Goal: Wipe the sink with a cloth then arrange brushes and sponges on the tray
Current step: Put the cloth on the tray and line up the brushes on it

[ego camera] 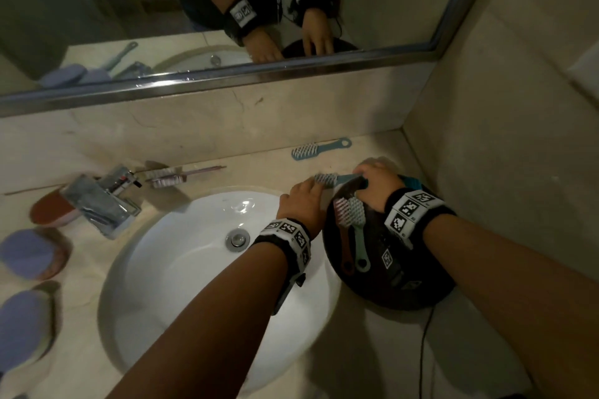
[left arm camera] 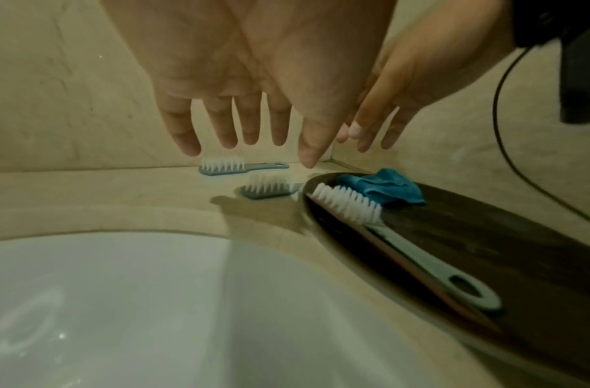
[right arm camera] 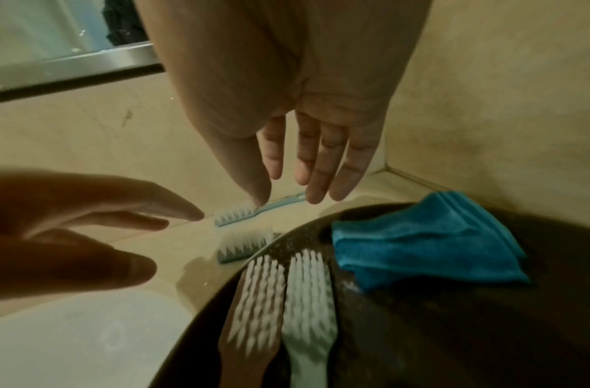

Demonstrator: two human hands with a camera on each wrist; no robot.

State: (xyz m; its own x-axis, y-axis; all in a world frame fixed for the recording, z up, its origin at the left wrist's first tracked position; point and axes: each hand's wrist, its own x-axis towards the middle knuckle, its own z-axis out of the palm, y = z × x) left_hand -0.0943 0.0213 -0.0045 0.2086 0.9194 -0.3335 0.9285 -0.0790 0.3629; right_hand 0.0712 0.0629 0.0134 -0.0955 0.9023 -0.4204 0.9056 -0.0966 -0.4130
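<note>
A dark round tray (ego camera: pixel 389 288) sits right of the white sink (ego camera: pixel 181 253). On it lie a brown brush (ego camera: pixel 343 230), a green brush (ego camera: pixel 358 227) and a folded blue cloth (ego camera: pixel 413 183). A grey-blue brush (ego camera: pixel 327 179) rests with its head on the counter and its handle at the tray's far rim. Another blue brush (ego camera: pixel 319 148) lies by the back wall. My left hand (ego camera: pixel 304 196) hovers beside the grey-blue brush's head, fingers straight. My right hand (ego camera: pixel 376 185) is over its handle and the tray's far edge. In the wrist views both hands, left hand (left arm camera: pixel 240 126) and right hand (right arm camera: pixel 306 168), are spread and hold nothing.
A chrome faucet (ego camera: pixel 103 197) stands left of the sink, with a pink brush (ego camera: pixel 171 176) behind it. An orange sponge (ego camera: pixel 53 207) and two purple sponges (ego camera: pixel 29 253) lie at the far left. Walls close the right corner. A black cable (ego camera: pixel 424 350) runs down beside the tray.
</note>
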